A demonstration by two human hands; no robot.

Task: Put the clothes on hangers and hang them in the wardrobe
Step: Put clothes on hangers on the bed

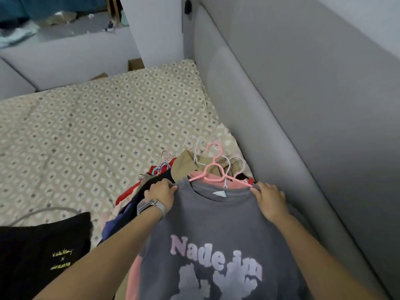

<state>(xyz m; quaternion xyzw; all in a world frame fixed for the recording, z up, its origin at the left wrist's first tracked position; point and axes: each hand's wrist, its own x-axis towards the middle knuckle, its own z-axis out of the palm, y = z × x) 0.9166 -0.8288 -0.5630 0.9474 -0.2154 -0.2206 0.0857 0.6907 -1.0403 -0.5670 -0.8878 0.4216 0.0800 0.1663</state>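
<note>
On the bed (86,118), down at five o'clock against the grey headboard (281,105), we hold a grey printed T-shirt (207,226) by its shoulders. Our left hand (161,191) pinches the left shoulder seam with curled fingers, and our right hand (270,201) grips the right shoulder the same way. A pink hanger (213,169) sits at the collar, at twelve o'clock from our hands, above a pile of already hung clothes (190,163). We judge the hanger arm could slip out of the neckline if we pull unevenly, or its hook could snag the neighbouring hooks when lifted. A black T-shirt (43,252) lies at eight o'clock, unhung. No wardrobe or other container shows in view.
</note>
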